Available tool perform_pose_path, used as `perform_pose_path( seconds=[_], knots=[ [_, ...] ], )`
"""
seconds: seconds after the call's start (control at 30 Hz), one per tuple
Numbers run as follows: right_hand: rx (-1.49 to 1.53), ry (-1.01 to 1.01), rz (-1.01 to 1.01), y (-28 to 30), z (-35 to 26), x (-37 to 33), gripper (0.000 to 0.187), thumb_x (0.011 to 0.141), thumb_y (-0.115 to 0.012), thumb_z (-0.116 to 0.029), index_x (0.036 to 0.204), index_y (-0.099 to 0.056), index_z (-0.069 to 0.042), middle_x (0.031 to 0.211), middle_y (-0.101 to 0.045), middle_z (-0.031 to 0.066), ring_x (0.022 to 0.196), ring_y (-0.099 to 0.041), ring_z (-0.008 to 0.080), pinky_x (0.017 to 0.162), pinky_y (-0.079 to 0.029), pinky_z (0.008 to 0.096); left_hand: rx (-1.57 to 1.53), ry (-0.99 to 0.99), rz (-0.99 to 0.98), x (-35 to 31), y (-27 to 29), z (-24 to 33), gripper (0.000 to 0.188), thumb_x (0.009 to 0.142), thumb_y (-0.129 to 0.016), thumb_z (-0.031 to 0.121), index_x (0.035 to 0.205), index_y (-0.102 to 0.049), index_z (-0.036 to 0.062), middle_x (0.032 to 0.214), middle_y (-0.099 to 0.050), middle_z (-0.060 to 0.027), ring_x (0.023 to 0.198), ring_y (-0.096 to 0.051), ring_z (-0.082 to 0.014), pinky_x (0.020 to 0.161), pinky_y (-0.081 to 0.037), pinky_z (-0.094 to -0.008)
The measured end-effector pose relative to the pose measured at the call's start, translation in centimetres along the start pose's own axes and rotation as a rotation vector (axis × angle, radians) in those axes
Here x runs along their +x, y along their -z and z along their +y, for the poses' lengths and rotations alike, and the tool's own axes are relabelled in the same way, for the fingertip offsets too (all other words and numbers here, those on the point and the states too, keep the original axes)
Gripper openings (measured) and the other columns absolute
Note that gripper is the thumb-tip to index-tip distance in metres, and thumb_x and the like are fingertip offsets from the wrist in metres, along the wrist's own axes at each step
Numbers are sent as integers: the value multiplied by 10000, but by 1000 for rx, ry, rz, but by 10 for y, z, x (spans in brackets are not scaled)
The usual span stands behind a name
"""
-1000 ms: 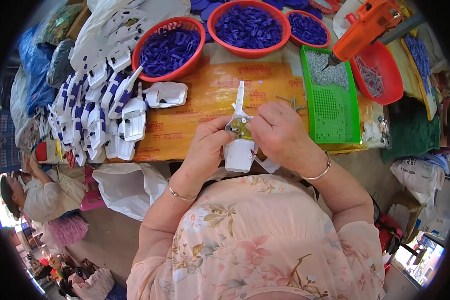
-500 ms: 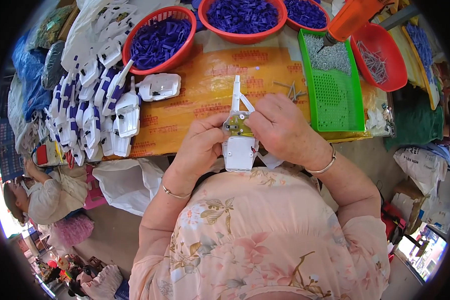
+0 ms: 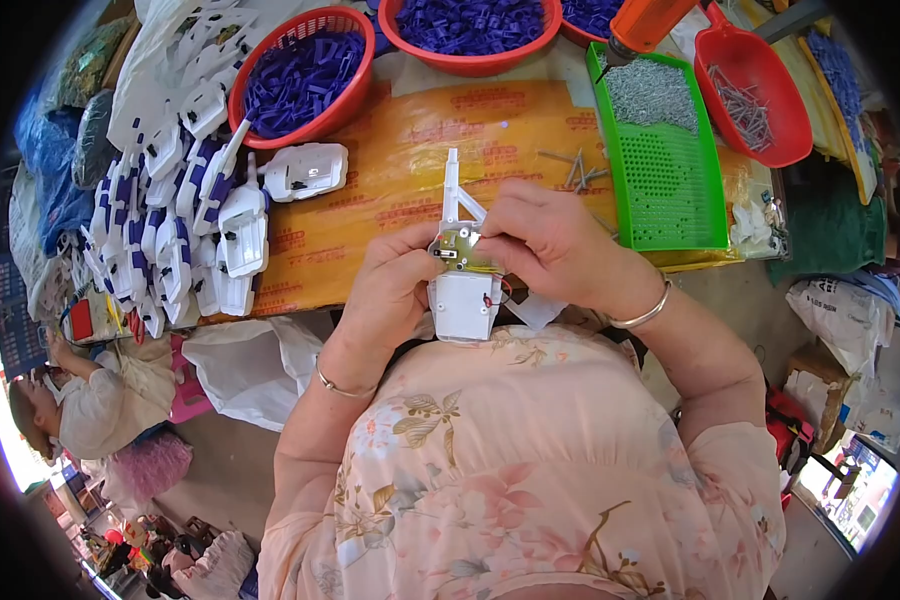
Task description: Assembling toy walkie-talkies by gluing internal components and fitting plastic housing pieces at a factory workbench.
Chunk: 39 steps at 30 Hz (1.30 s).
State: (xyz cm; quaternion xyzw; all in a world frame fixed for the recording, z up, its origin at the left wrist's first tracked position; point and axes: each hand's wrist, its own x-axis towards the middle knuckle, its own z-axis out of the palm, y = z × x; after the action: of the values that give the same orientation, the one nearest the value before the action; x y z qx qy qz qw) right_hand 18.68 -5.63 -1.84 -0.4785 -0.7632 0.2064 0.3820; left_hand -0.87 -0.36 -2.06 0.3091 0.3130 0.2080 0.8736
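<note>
Hands (image 3: pixel 395 280) over orange tabletop (image 3: pixel 410 145), grey floor (image 3: pixel 230 460)

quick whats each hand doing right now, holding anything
Left hand: closed on the left side of the white casing.
Right hand: closed in a pinch at the circuit board; whether it holds anything cannot be told.

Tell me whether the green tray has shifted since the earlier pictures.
No. The green tray stays just right of the loose metal rods; the whole view has shifted instead.
</note>
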Motion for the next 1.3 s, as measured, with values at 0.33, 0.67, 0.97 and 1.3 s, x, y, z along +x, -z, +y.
perform_pose_path(
  seconds=[0.33, 0.67, 0.97, 1.3],
  knots=[
    [109, -93, 157, -11, 8, -5, 122, 770, -640, -22, 867, -567, -34, 794, -539, 113, 704, -547, 300, 626, -454, 370, -55, -63, 12, 10, -6, -8, 454, 741, -404, -45, 1182, -490, -106, 1066, -616, -193, 924, -650, -288, 858, -530, -389],
    [-358, 30, 1223, 121, 7, 16, 530, 829, -636, -13, 1282, -368, 51, 1208, -502, 131, 1062, -515, 212, 922, -428, 324, -64, -93, -50, 27, -10, -1, 422, 734, -388, -95, 1133, -524, -103, 1027, -613, -217, 897, -655, -350, 808, -556, -432],
    [408, -139, 559, 134, 45, 37, 428, 849, -562, -23, 1254, -449, 57, 989, -641, 159, 903, -634, 247, 876, -482, 354, -17, -83, -64, 45, -2, -7, 441, 704, -397, -62, 1123, -520, -129, 1029, -616, -238, 896, -652, -350, 827, -542, -443],
    [841, 19, 487, 146, 9, 11, 510, 880, -536, -264, 1250, -434, 71, 1000, -584, 140, 849, -577, 230, 773, -472, 332, -67, -38, -65, 55, -2, -9, 461, 705, -391, -58, 1148, -492, -134, 1062, -601, -242, 943, -635, -355, 857, -526, -441]
  ],
)
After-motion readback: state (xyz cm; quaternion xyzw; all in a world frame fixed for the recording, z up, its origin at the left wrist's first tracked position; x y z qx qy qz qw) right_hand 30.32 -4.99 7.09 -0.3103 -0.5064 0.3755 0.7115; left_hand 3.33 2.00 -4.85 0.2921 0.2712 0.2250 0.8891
